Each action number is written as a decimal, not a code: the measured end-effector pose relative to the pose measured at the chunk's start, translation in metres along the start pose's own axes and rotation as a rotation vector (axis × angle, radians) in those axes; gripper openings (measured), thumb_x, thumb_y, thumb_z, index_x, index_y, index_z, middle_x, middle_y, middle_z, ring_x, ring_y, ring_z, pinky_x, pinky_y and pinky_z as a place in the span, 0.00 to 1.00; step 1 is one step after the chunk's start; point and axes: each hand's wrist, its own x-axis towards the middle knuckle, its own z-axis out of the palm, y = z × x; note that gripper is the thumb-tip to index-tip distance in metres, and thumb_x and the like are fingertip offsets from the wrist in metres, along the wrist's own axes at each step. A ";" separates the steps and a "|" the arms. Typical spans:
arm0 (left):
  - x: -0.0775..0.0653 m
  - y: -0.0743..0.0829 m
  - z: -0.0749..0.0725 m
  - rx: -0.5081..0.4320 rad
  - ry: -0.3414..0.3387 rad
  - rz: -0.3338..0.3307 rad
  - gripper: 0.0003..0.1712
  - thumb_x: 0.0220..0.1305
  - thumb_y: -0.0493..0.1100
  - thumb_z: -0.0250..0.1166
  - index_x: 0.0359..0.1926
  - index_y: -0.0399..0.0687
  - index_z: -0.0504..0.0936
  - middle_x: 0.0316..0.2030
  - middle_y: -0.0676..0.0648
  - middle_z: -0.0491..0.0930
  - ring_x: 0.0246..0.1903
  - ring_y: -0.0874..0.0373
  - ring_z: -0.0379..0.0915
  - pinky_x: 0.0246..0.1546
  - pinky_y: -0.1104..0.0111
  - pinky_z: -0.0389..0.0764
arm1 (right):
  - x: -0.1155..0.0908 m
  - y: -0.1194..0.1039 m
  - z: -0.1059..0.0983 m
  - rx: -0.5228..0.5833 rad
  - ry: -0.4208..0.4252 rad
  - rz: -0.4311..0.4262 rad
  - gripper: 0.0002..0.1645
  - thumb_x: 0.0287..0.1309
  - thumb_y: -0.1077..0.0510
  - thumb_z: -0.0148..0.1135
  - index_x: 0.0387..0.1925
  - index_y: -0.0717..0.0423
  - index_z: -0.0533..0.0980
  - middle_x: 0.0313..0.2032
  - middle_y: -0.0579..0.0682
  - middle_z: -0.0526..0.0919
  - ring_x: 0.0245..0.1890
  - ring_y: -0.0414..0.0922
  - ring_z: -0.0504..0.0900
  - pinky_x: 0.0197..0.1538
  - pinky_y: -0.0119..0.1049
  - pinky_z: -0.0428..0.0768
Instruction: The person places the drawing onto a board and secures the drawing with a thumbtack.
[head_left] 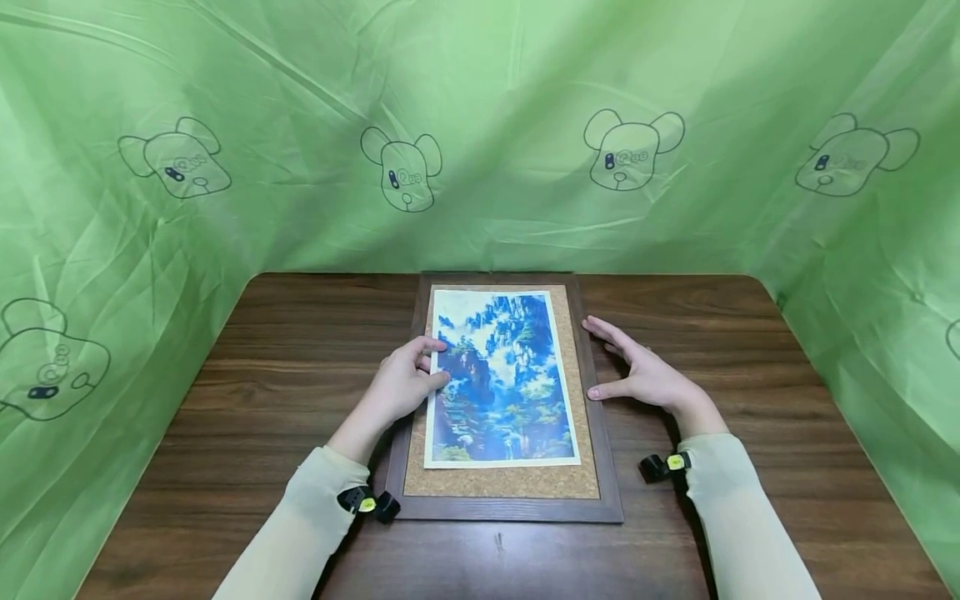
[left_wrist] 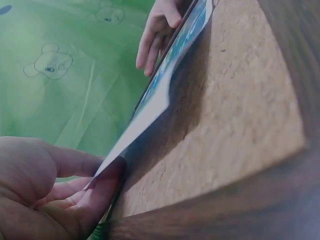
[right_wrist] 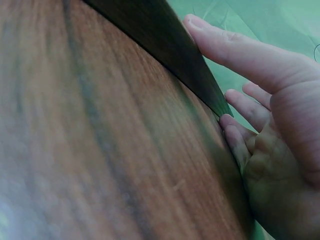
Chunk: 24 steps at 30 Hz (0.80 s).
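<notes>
A blue landscape print [head_left: 498, 379] with a white border lies over the cork board [head_left: 517, 482], which has a dark wooden frame [head_left: 510, 509]. The left hand [head_left: 405, 379] pinches the print's left edge between thumb and fingers. In the left wrist view, that edge of the print [left_wrist: 142, 127] is lifted off the cork [left_wrist: 240, 100], casting a shadow on it. At the frame's right side, the right hand [head_left: 645, 371] rests with fingers spread, its thumb and fingertips at the outer edge. The right wrist view has the thumb [right_wrist: 225, 45] against the frame's side [right_wrist: 165, 45].
The board lies on a brown wooden table [head_left: 285, 400], its far end near the table's back edge. A green curtain [head_left: 495, 150] with bear-head drawings surrounds the table at the back and both sides. Each wrist wears a small black camera [head_left: 655, 468].
</notes>
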 end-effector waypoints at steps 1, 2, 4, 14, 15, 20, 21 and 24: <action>0.000 0.000 0.000 0.006 -0.006 -0.003 0.26 0.73 0.38 0.74 0.69 0.47 0.81 0.29 0.47 0.77 0.21 0.55 0.66 0.26 0.63 0.70 | 0.001 0.000 0.000 0.003 0.000 0.000 0.72 0.57 0.56 0.87 0.90 0.47 0.49 0.87 0.46 0.54 0.87 0.52 0.49 0.83 0.56 0.52; 0.000 0.001 -0.001 0.013 -0.012 -0.006 0.26 0.73 0.38 0.74 0.69 0.47 0.81 0.29 0.48 0.78 0.21 0.55 0.66 0.26 0.64 0.70 | 0.001 0.000 0.001 0.007 -0.001 -0.001 0.72 0.57 0.57 0.87 0.90 0.47 0.49 0.87 0.47 0.54 0.87 0.52 0.49 0.83 0.56 0.52; 0.000 0.002 -0.002 0.023 -0.020 -0.005 0.26 0.73 0.38 0.74 0.69 0.47 0.81 0.29 0.48 0.78 0.21 0.56 0.66 0.26 0.64 0.69 | 0.002 0.000 0.001 0.011 -0.002 0.000 0.71 0.57 0.57 0.87 0.90 0.47 0.49 0.87 0.46 0.54 0.87 0.52 0.49 0.84 0.55 0.53; -0.002 0.007 -0.009 0.102 -0.002 0.046 0.32 0.72 0.42 0.75 0.75 0.46 0.79 0.43 0.45 0.81 0.28 0.57 0.75 0.31 0.63 0.77 | 0.002 -0.002 0.002 0.030 0.003 -0.011 0.70 0.57 0.58 0.86 0.89 0.47 0.50 0.87 0.49 0.54 0.87 0.53 0.49 0.82 0.37 0.55; -0.002 0.007 -0.010 0.107 0.012 0.047 0.32 0.72 0.41 0.75 0.74 0.46 0.80 0.45 0.45 0.82 0.30 0.57 0.77 0.33 0.62 0.79 | 0.002 -0.002 0.002 0.031 0.003 -0.007 0.70 0.57 0.58 0.86 0.89 0.47 0.50 0.87 0.48 0.54 0.87 0.53 0.49 0.83 0.40 0.55; -0.002 0.006 -0.012 0.109 0.066 0.033 0.26 0.70 0.38 0.75 0.67 0.43 0.84 0.47 0.44 0.84 0.36 0.56 0.81 0.41 0.59 0.83 | 0.003 -0.003 0.002 0.030 -0.001 -0.006 0.71 0.57 0.57 0.87 0.90 0.47 0.50 0.87 0.47 0.54 0.87 0.52 0.49 0.83 0.57 0.53; -0.003 0.006 -0.012 0.111 0.071 0.031 0.25 0.70 0.37 0.75 0.66 0.43 0.84 0.47 0.44 0.84 0.37 0.56 0.82 0.42 0.59 0.84 | 0.003 -0.003 0.002 0.031 -0.001 -0.009 0.71 0.57 0.57 0.87 0.89 0.47 0.50 0.87 0.47 0.54 0.87 0.53 0.49 0.83 0.59 0.53; -0.003 0.006 -0.012 0.130 0.073 0.033 0.24 0.71 0.37 0.74 0.66 0.42 0.85 0.47 0.45 0.84 0.37 0.57 0.82 0.43 0.59 0.84 | 0.002 -0.003 0.001 0.030 0.000 -0.012 0.71 0.57 0.57 0.87 0.89 0.48 0.50 0.87 0.48 0.54 0.87 0.53 0.49 0.83 0.57 0.53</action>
